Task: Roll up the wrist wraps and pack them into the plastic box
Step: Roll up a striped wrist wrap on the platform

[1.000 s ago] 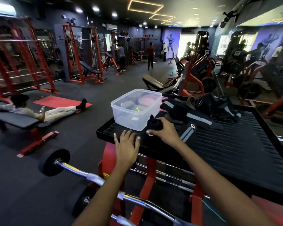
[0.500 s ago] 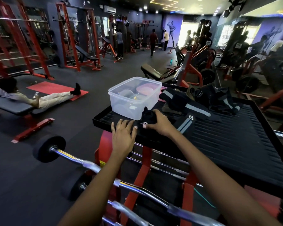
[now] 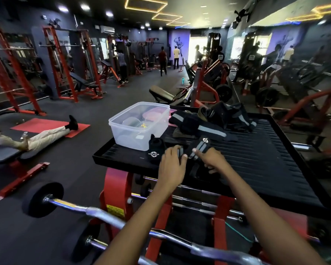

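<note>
Ribbed black sheeting covers the table (image 3: 256, 159), a wide flat tray with a raised rim, carried on a glossy red steel frame (image 3: 118, 186). Chrome barbells (image 3: 96, 211) with black round plates lie on the rack below its near edge, and a yellow sticker on the frame is too blurred to read.

On the table's far left corner stands the plastic box (image 3: 138, 127), a clear rectangular tub with rounded corners and no lid on it; pale round shapes and something pink show through its walls, though what they are cannot be told. Beside it to the right, a heap of wrist wraps (image 3: 214, 121) lies loose, black woven fabric with grey stripes running lengthwise.

Just in front of the box sits a rolled wrap (image 3: 155, 148), a stubby dark bundle with a white logo and the word NIVIA printed on its flat tail, seen upside down.

A flat wrap (image 3: 199, 146) lies stretched on the table between the hands, black with two grey stripes and a small white emblem at its far end. The left hand (image 3: 171, 165) rests palm down on its near left part, fingers (image 3: 175, 150) straight and lightly spread. The right hand (image 3: 211, 159) touches the stripes with its thumb tip, while its other fingers curl downward; whether they pinch the strap's edge cannot be told
</note>
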Tool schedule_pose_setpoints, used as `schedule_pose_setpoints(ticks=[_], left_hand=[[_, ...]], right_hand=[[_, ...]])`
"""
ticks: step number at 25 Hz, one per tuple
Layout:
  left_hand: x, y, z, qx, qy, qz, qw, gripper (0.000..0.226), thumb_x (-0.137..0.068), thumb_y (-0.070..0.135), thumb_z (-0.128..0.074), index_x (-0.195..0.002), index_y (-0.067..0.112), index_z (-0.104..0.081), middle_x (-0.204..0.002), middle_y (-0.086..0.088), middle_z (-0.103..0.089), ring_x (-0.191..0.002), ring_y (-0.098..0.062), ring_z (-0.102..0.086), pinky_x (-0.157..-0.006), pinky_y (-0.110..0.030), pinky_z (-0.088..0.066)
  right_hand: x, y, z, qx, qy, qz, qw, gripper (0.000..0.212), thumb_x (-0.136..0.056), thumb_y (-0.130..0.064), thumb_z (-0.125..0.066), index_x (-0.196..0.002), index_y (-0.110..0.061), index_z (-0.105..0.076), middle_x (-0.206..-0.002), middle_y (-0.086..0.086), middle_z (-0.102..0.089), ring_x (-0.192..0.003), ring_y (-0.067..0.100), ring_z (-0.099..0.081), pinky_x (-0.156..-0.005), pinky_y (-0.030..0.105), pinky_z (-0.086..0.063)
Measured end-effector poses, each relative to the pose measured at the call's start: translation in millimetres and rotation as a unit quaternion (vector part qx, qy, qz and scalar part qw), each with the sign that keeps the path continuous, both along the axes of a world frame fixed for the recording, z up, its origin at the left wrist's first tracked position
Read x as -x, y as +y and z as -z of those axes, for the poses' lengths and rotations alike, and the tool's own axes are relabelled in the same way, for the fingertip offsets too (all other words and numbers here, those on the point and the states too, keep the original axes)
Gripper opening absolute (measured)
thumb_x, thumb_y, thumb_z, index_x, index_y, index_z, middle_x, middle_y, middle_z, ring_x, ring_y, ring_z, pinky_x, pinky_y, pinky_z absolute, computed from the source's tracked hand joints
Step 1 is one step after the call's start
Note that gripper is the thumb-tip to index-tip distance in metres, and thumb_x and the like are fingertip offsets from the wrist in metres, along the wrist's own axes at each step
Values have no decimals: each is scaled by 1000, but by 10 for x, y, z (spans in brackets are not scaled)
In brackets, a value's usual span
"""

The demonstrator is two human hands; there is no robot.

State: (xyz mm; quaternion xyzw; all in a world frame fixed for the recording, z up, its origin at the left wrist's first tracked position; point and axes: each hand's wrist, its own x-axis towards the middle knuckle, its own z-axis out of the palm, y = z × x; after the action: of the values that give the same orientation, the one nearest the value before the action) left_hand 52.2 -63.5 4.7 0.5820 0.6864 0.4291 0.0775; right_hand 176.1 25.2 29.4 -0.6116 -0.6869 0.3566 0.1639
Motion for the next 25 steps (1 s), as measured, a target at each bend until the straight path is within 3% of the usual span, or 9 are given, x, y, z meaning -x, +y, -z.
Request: schedule_pose_setpoints(ticks=[1, 3, 6, 8, 11, 14, 19, 22, 25], left_hand=[[-74, 39, 31, 63, -10, -4, 998, 40, -97, 32, -41, -132, 13, -44, -131, -10, -49, -121, -27, -48, -102, -39, -38], [-182, 63, 41, 55, -49, 11, 997, 38, -98, 31, -39, -131, 13, -45, -130, -10, -51, -120, -28, -49, -100, -37, -36], [-190, 158, -3, 25, -126, -18, 992, 30, -97, 21, -41, -123, 11, -51, -125, -12, -54, -121, -29, -47, -101, -34, -34], [-184, 288, -43, 156, -122, -41, 979, 36, -96, 29, -41, -129, 15, -46, -137, -16, -41, -128, -34, -37, -106, -37, -28], [-259, 407, -121, 292, -74, -23, 953, 37, -95, 31, -43, -132, 27, -44, -147, -18, -20, -132, -41, -25, -111, -42, -22], [-357, 520, -93, 303, -18, -24, 952, 38, -92, 28, -52, -129, 32, -48, -146, -19, -23, -133, -40, -19, -111, -46, -19], [-358, 559, 51, 247, -20, -42, 968, 47, -78, 25, -71, -123, 29, -57, -147, -11, -29, -137, -31, -19, -111, -49, -18], [-338, 519, 83, 168, -46, -31, 984, 49, -73, 13, -75, -120, 20, -59, -144, -11, -32, -135, -30, -29, -111, -43, -27], [-350, 441, 55, 96, -83, -35, 991, 47, -72, 2, -72, -116, 9, -59, -132, -11, -38, -120, -32, -48, -102, -33, -37]], right_hand=[[14, -12, 41, -11, 27, -10, 1000, 43, -83, -51, -61, -107, -16, -55, -96, 9, -60, -93, 28, -63, -56, 31, -53], [-37, -12, 81, 9, 145, 26, 989, 41, -80, -30, -72, -110, -6, -58, -99, 11, -63, -87, 25, -62, -54, 29, -49], [-252, -28, -15, 144, 430, 103, 885, 7, -88, 0, -58, -94, -1, -63, -92, 11, -64, -85, 24, -61, -74, 34, -51], [-457, -101, -101, 169, 524, 138, 823, 25, -96, 2, -41, -81, -8, -57, -85, 7, -58, -78, 20, -57, -81, 35, -48], [-716, -222, -132, 189, 573, 221, 766, 35, -98, 2, -27, -74, -11, -49, -79, 5, -53, -71, 19, -51, -81, 36, -43], [-877, -256, -56, 214, 584, 255, 740, 29, -91, -8, -35, -71, -11, -55, -83, 9, -59, -75, 26, -56, -75, 38, -47], [-978, -365, -86, 189, 651, 200, 708, 27, -91, -31, -56, -101, -10, -69, -99, 12, -71, -95, 27, -65, -85, 40, -52], [-1043, -377, -95, 121, 678, 204, 696, 17, -89, -20, -54, -83, -11, -67, -82, 6, -69, -80, 22, -64, -78, 34, -52], [-1109, -438, -77, 89, 672, 248, 692, 14, -83, -18, -51, -82, -10, -63, -78, 6, -65, -71, 21, -62, -66, 30, -51]])
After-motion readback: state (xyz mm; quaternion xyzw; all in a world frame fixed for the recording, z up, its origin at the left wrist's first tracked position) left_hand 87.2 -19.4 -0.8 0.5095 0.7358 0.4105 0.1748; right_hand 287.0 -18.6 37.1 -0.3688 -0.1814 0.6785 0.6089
